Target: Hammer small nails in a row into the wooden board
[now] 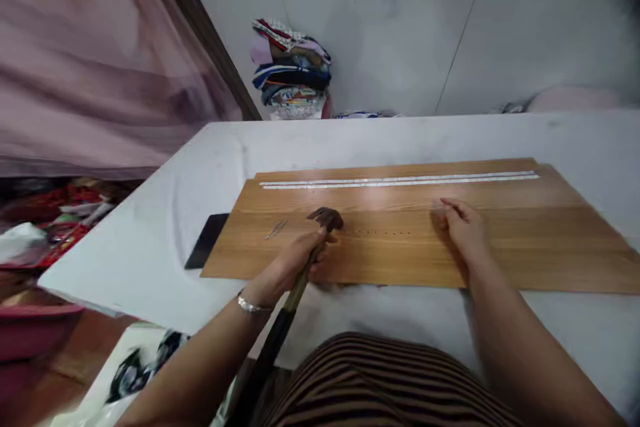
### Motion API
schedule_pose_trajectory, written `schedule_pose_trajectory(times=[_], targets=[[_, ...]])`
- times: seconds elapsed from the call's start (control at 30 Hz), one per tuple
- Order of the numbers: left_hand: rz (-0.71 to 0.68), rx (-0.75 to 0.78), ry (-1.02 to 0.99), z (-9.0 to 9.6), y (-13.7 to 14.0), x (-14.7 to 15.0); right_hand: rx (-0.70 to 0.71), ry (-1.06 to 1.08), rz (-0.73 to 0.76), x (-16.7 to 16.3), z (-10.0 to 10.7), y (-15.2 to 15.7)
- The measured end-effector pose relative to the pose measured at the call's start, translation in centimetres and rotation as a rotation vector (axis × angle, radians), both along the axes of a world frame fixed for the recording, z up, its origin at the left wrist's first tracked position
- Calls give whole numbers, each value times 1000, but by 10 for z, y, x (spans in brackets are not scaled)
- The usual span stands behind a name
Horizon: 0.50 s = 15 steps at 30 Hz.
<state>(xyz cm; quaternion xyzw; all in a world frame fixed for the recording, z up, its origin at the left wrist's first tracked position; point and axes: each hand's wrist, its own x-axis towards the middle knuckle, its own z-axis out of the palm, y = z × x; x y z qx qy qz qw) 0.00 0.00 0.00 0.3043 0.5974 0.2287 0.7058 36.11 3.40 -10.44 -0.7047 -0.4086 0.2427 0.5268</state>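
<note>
Head cam: your left hand (303,250) is wrapped round the hammer (281,327) just below its head, which sits over the wooden board (520,240). Your right hand (465,230) is curled above the board too; can't tell if it's pinching anything. Thin pins (276,229) lie left of the hammer head.

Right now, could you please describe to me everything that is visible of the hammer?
The hammer has a dark, metal-looking head and a handle, brownish near the head and black farther down. The left hand grips it just below the head. It slants, head over the wooden board, handle reaching past the board's near edge; whether the head touches is unclear.
</note>
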Motion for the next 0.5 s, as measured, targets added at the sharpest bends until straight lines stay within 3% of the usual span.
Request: schedule_pose_trajectory(times=[0.5], targets=[[-31, 42, -4, -5, 1, -3, -45, 1, 9, 1, 5, -1]])
